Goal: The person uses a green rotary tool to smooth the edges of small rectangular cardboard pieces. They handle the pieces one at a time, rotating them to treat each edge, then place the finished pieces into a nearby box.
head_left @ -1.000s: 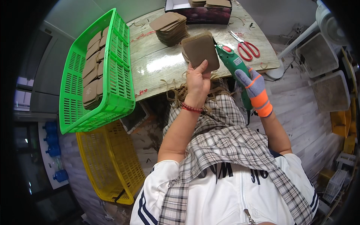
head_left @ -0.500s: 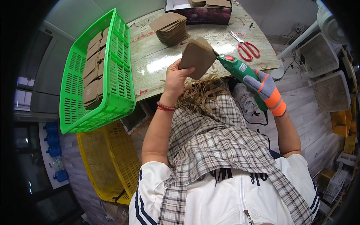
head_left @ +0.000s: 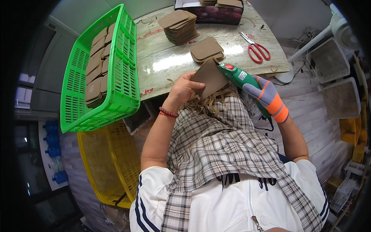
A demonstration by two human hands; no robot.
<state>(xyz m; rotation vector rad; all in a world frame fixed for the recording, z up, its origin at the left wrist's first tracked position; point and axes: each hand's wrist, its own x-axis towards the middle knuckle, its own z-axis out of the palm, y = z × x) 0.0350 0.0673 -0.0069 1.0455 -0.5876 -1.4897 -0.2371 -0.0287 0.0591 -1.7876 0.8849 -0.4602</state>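
Note:
My left hand (head_left: 182, 89), bare with a red bead bracelet, is closed with thumb and fingers on a flat brown piece of material (head_left: 211, 79) held tilted over the table's near edge. My right hand (head_left: 268, 98), in a grey and orange glove, is wrapped round a green handheld electric cutter (head_left: 240, 75). The cutter's tip meets the upper right edge of the piece. Just behind lies a low pile of brown rounded pieces (head_left: 207, 49), and farther left a taller stack (head_left: 177, 29). Curled brown offcut strips (head_left: 210, 103) lie on my plaid apron below.
Red-handled scissors (head_left: 258, 52) lie on the table's right side. At the back stands a dark box (head_left: 210, 17) with more pieces. A green crate (head_left: 125, 58) filled with brown pieces is at left, above a yellow crate (head_left: 110, 166). A white fan (head_left: 344, 33) stands at right.
Both hands have come slightly lower, toward me, with the brown piece and the cutter. The piece is turned differently. The low pile behind it shows more fully now.

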